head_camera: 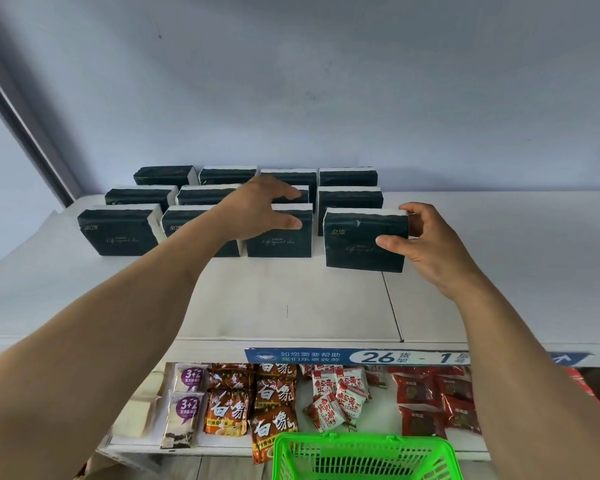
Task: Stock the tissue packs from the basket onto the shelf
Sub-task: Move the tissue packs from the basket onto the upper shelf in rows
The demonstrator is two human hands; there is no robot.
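Note:
Several dark green tissue packs with white ends stand in rows at the back left of the white top shelf (291, 292). My right hand (426, 244) grips the right end of the frontmost right tissue pack (361, 240), which rests on the shelf. My left hand (260, 209) hovers open, fingers spread, above the front-row pack (278, 240) just left of it, touching nothing that I can see. The green plastic basket (364, 457) sits at the bottom edge; its inside is mostly out of view.
The right half of the top shelf is bare white surface. A blue shelf label (357, 356) runs along the front edge. Below it, a lower shelf holds noodle packets (274, 403), snack bags (336, 396) and red packs (430, 400).

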